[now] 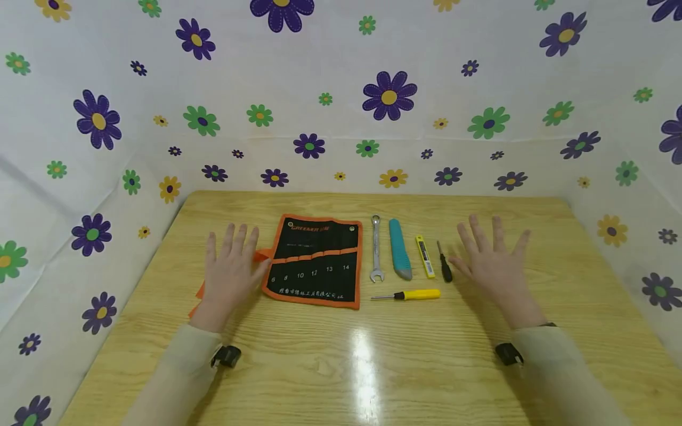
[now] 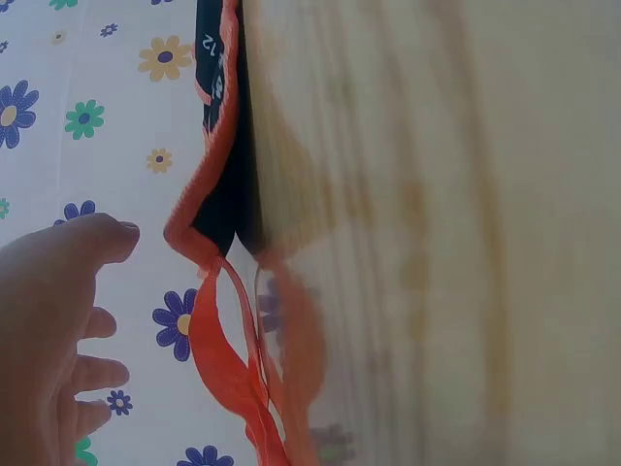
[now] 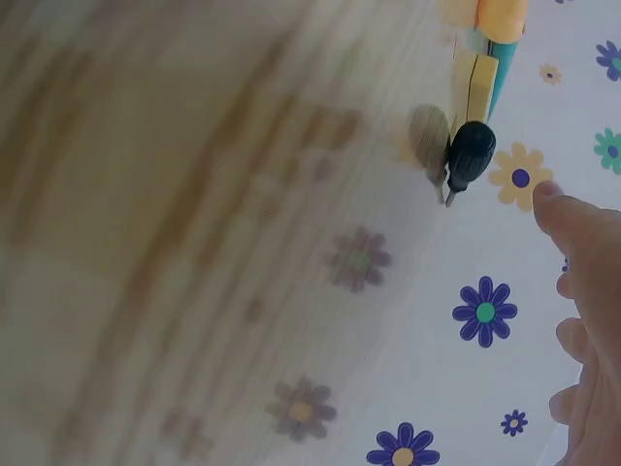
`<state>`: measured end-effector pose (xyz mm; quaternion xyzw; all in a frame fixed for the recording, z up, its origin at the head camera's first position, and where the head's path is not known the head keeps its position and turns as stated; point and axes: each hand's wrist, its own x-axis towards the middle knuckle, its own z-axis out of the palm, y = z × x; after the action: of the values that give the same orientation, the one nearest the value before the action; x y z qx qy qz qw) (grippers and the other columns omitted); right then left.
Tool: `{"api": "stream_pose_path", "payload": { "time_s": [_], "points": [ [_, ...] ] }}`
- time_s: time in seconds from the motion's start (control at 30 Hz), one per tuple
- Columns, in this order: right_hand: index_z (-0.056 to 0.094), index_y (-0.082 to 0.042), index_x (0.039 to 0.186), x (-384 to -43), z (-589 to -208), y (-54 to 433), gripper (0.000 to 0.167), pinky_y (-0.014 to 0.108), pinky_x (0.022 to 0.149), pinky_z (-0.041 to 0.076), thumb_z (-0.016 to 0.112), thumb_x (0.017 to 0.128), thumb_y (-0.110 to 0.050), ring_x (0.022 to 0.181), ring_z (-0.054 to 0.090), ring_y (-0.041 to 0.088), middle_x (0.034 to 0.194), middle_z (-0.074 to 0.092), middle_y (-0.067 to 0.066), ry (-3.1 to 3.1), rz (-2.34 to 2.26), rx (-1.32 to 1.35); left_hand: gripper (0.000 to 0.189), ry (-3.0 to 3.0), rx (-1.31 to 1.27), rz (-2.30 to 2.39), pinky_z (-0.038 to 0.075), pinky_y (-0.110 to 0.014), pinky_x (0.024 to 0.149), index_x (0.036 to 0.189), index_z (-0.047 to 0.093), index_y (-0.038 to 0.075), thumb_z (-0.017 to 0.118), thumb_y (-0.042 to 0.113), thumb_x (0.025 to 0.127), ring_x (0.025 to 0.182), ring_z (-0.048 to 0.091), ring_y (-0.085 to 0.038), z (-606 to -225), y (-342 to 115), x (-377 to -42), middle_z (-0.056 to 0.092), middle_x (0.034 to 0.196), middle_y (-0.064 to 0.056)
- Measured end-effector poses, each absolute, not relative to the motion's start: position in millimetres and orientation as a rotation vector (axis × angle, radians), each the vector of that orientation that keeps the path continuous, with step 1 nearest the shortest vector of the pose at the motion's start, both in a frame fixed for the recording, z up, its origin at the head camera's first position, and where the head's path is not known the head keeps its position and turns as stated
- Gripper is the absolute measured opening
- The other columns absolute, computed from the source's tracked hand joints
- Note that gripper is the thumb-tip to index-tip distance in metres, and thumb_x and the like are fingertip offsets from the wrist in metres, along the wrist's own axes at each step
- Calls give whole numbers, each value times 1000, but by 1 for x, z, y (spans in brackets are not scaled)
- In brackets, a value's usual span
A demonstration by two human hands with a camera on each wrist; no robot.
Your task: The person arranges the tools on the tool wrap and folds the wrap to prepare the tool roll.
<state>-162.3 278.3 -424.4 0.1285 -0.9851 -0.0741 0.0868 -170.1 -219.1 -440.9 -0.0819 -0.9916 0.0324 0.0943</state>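
My left hand (image 1: 230,278) is spread flat beside a black tool pouch (image 1: 314,278) with orange trim and numbered pockets; an orange strap (image 2: 218,359) runs from its left side, partly hidden by that hand. Fingers splayed, my right hand (image 1: 495,266) is nearest a small black screwdriver (image 1: 445,269). Neither hand holds anything. Between pouch and right hand lie a combination wrench (image 1: 376,248), a teal utility knife (image 1: 399,251), a narrow yellow case with a label (image 1: 425,257), and below them a yellow-handled screwdriver (image 1: 421,294). Whether the hands touch the table cannot be told.
The tools and pouch lie on a light wooden table (image 1: 298,367). A white cloth with printed flowers (image 1: 330,59) hangs behind the table and along both sides. A dark wrist device (image 1: 228,356) sits at the left cuff, another (image 1: 509,354) at the right.
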Motion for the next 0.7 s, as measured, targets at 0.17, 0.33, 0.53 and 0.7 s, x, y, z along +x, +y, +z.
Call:
{"api": "stream_pose_path", "payload": {
  "time_s": [0.17, 0.33, 0.53, 0.7],
  "points": [
    [19, -15, 154, -169, -427, 263, 69, 70, 96, -20, 45, 98, -47, 141, -11, 40, 159, 8, 13, -2942, -201, 393, 76, -2977, -211, 3, -4, -55, 113, 153, 22, 10, 46, 53, 95, 143, 8, -37, -441, -213, -166, 21, 155, -18],
    [18, -16, 155, -176, -427, 236, 65, 72, 96, -18, 38, 101, -46, 142, -8, 41, 159, 4, 12, -3044, -79, 418, 83, -3024, -178, -267, 8, -55, 114, 153, 14, 1, 48, 52, 96, 141, 13, -42, -447, -200, -155, 23, 152, -25],
    [23, -15, 154, -187, -427, 197, 62, 72, 102, -7, 38, 102, -45, 143, -4, 39, 159, 6, 12, -3060, 64, 574, 83, -3059, -235, -412, 16, -54, 113, 151, 16, -2, 53, 46, 95, 141, 16, -41, -456, -181, -146, 22, 153, -25],
    [27, -15, 153, -198, -430, 166, 58, 65, 109, 1, 42, 102, -40, 144, 6, 34, 159, 13, 10, -3014, 106, 764, 80, -3069, -274, -455, 18, -53, 113, 151, 20, -2, 54, 44, 95, 141, 17, -39, -459, -166, -143, 23, 153, -24]
  ]
}}
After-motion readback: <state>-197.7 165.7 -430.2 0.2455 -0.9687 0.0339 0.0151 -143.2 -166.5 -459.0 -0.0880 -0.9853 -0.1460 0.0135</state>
